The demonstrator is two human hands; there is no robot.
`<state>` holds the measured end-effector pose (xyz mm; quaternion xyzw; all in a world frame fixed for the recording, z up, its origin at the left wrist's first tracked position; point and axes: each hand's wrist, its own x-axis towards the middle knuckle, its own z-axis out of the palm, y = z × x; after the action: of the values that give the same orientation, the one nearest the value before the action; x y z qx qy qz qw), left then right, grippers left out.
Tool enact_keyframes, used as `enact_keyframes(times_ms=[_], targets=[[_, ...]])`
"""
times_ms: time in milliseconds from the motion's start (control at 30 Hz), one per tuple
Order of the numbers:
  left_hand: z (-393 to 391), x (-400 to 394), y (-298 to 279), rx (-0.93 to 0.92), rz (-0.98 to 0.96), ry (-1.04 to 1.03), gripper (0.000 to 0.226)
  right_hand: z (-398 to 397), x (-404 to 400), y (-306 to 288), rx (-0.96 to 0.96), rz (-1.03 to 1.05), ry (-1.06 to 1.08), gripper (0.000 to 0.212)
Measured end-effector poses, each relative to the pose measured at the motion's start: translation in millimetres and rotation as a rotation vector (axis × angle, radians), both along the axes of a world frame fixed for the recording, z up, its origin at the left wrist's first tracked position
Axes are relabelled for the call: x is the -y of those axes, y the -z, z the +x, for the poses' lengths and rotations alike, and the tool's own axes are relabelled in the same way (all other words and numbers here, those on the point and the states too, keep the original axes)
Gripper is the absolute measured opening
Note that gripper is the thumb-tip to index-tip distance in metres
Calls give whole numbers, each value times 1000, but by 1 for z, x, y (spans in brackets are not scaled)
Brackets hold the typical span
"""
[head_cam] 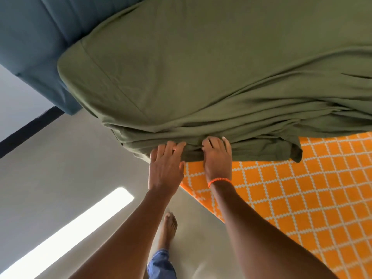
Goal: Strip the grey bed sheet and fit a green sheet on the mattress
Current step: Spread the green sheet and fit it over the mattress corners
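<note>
A green sheet point(211, 63) covers the whole visible top of the mattress and hangs in bunched folds over its near side. One corner of the sheet is pulled smooth over the mattress corner at the left. My left hand point(165, 168) lies against the hanging edge of the sheet, fingers fairly straight, tips on the fabric. My right hand point(218, 158), with an orange band at the wrist, has its fingers curled into the bunched folds of the sheet. A loose flap of the sheet hangs at the right. No grey sheet is in view.
A teal upholstered headboard point(34, 43) stands behind the mattress at the upper left. An orange rug point(302, 198) with a white grid lies on the pale floor point(70, 168) under the bed's side. My bare foot point(169, 228) stands on the floor below my hands.
</note>
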<state>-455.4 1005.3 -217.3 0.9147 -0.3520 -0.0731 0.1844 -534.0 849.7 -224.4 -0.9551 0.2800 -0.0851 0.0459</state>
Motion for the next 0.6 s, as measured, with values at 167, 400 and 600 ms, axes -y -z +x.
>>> enact_keyframes(times_ms=[167, 400, 600], targets=[[-19, 10, -22, -30, 29, 35, 73, -13, -31, -25, -124, 186, 146, 13], [-65, -28, -24, -119, 196, 151, 12, -61, -82, -28, -374, 860, 104, 20], [-90, -5, -36, -185, 231, -202, 21, -78, -53, -33, 136, 1016, 248, 30]])
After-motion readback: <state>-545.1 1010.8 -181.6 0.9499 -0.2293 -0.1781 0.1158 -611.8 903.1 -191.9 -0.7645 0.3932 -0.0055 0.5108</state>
